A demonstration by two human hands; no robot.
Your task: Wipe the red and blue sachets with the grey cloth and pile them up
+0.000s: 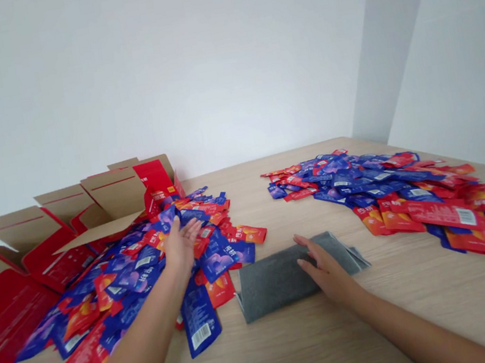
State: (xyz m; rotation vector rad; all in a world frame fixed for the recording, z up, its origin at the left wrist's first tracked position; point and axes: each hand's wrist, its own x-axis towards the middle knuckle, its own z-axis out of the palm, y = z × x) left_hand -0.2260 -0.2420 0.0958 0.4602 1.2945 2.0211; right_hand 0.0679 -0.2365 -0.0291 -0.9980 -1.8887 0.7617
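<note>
My left hand [181, 243] is stretched out, fingers apart, over the left heap of red and blue sachets [137, 273], touching or just above its top packets. Nothing is in it. My right hand [325, 270] lies flat with fingers extended on a grey felt pouch [278, 281] that rests on the wooden table between the two heaps. A second spread of red and blue sachets [402, 192] covers the table to the right, apart from both hands.
Several open red cardboard boxes [69, 229] with brown flaps stand at the far left behind the left heap. The wooden table [320, 342] runs up to a white wall; its right edge slants past the right-hand sachets.
</note>
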